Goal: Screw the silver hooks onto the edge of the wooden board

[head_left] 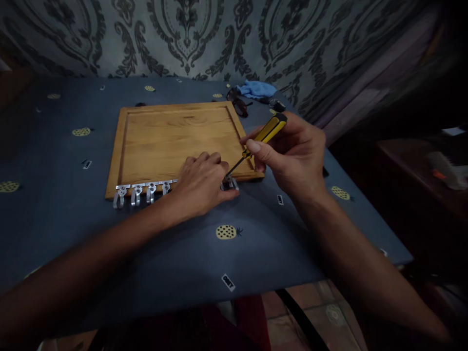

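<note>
A wooden board [175, 139] with a raised rim lies on the blue tablecloth [190, 253]. Along its near edge runs a metal hook rail [141, 190] with several silver hooks. My left hand [201, 183] presses down on the right part of that rail, fingers curled over it. My right hand [292, 156] grips a yellow and black screwdriver [261, 139], tilted down to the left. Its thin shaft points at the rail's right end [229, 184], right beside my left thumb.
Dark glasses [238, 103], a blue cloth [256, 89] and a small dark object [276, 104] lie at the table's far right corner. The patterned wall stands behind. The table edge drops off at right and near, with tiled floor below.
</note>
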Available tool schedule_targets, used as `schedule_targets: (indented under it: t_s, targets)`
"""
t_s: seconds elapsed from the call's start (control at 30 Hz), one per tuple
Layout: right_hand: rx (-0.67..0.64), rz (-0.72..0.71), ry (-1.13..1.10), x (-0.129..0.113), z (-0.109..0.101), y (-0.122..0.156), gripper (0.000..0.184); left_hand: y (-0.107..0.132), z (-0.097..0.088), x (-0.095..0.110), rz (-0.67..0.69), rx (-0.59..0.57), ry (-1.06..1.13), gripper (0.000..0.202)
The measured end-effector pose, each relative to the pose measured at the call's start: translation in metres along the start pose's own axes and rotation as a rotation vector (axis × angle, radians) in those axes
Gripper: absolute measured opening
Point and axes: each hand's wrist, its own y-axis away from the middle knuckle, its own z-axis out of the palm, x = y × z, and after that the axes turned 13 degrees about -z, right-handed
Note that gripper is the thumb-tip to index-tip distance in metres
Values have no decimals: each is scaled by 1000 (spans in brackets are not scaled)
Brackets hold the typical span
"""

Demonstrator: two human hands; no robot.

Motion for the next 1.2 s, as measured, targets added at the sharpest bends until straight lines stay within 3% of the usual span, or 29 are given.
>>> schedule_targets:
  t_s: [0.13,0.37,0.67,0.87,1.2]
  targets:
    - [-25,-3,2,1,-1,-2,41,0,-1,0,-5,-13,-1,39]
    - [-70,19,-2,-2,-5,-2,33,1,-1,1,-2,-9,5,37]
    - [1,-70,101,4,-4,2,29,0,-1,0,-1,-14,10,39]
    - [125,-69,197,-6,2,7,33,1,-1,1,1,-9,10,38]
    - [81,-60,166,-7,7,6,40,1,-1,0,5,-6,10,38]
